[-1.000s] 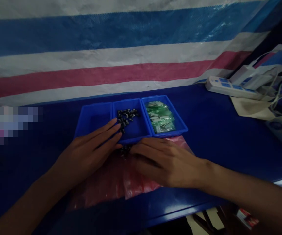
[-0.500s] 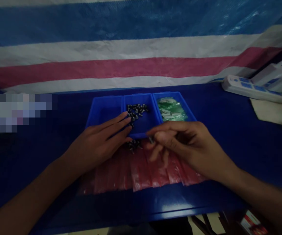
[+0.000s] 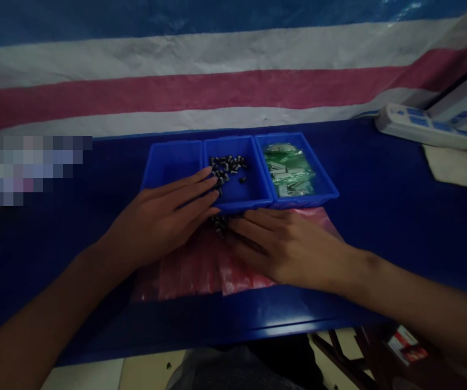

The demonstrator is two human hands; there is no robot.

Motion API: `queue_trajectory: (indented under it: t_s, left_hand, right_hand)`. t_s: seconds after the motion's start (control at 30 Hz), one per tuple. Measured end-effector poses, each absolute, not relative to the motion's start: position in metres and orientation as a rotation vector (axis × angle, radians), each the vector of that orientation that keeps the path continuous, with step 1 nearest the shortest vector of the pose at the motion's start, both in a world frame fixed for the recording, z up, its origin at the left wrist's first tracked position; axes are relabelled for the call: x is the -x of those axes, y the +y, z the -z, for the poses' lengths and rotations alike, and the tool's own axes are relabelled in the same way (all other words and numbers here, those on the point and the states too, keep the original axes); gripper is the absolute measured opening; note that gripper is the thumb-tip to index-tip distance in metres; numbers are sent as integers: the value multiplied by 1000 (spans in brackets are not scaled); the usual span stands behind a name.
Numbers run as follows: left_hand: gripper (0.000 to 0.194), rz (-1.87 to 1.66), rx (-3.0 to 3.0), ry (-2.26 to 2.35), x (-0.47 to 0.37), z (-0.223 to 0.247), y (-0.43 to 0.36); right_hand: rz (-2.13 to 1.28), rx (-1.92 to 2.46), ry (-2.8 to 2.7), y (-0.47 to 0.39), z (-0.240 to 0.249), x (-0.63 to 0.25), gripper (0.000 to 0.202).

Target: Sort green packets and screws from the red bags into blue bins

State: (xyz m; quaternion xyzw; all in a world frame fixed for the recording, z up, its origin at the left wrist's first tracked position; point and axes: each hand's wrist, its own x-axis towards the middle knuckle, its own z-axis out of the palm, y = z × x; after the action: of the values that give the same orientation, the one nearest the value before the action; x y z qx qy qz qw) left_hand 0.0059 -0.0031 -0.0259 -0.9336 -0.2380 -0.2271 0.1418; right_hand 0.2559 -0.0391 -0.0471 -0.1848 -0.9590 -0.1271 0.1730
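Note:
My left hand (image 3: 172, 214) is open, its fingers stretched over the near left edge of the middle blue bin (image 3: 239, 207), fingertips beside the black screws (image 3: 228, 163) inside. My right hand (image 3: 285, 244) reaches leftward across the red plastic bags (image 3: 201, 271), its fingers extended and its thumb hidden. Its fingertips are at a small pile of screws (image 3: 219, 223) lying on the bags, just in front of the middle bin. One single screw (image 3: 242, 180) lies apart from the others in that bin.
On the right, a blue bin (image 3: 330, 190) holds green plastic packets (image 3: 292, 170) with pale pieces. Another blue bin (image 3: 176, 157) adjoins on the left. A white power strip (image 3: 428, 127) and a beige sheet (image 3: 456, 165) lie at the table's right. Behind hangs a striped sheet (image 3: 217, 92).
My right hand, which was pinching a small screw, has moved left and down to the pile. A lone screw now shows in the middle bin. My left hand has stayed; the view has tilted down.

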Motion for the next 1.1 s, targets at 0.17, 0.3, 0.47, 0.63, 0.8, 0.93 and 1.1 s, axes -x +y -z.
queue_trajectory:
  t_s: [0.17,0.3,0.47,0.63,0.8,0.93,1.1]
  left_hand:
    - [25,658,2670,-643,-5,28,-2]
    - [21,718,2648,-536,-3,31,1]
    - [21,695,2653,-581,-4,34,3]
    - [22,710,2664,-597,-5,35,1]
    - [21,708,2670,-607,-5,34,1]
    - [21,700,2665,-605,-6,35,2]
    - [22,694,2668,-599,-4,35,1]
  right_hand:
    - [331,583,-2706,-41,46,-254,20]
    - [189,568,-2639,-40,48,-255,20]
    - [168,484,-2682,-38,50,-256,22]
    - [204,582,-2655,-38,52,-253,24]
    - [256,559,-2689,-38,52,-252,29]
    - [293,556,-2742,-38,48,-254,25]
    - [262,619,-2681,-40,48,-251,27]
